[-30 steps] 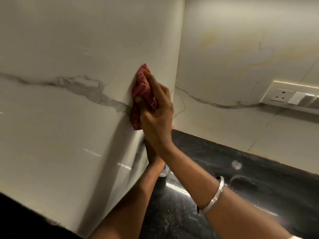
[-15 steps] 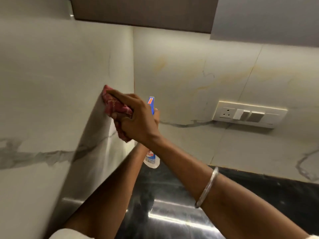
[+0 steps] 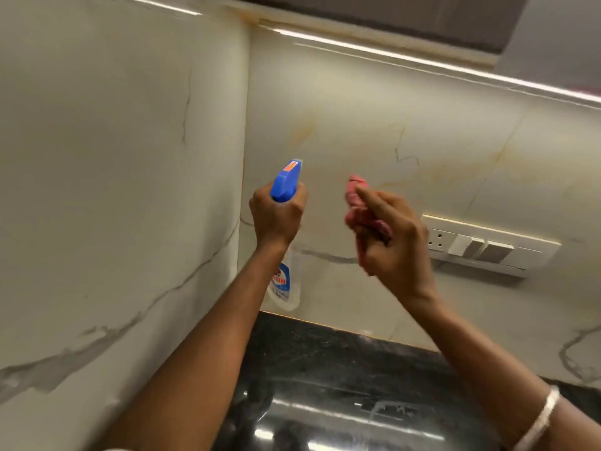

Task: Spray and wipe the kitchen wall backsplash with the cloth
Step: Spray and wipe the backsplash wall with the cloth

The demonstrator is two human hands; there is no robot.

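My left hand (image 3: 276, 216) grips a spray bottle (image 3: 286, 183) by its neck; the blue trigger head points up at the back wall and the clear labelled body hangs below my wrist. My right hand (image 3: 393, 242) holds a bunched red cloth (image 3: 357, 203) in the air, a little off the wall. The backsplash (image 3: 374, 131) is pale marble-look tile with grey and yellowish veins, meeting a side wall (image 3: 113, 157) at a corner just left of the bottle.
A white switch and socket panel (image 3: 487, 245) sits on the back wall right of my right hand. Below lies a glossy black countertop (image 3: 325, 369). A dark cabinet underside (image 3: 406, 17) with a light strip runs along the top.
My right hand lifted the cloth off the side wall and swung right toward the back wall. My left hand raised the spray bottle into plain view. The view tilted upward.
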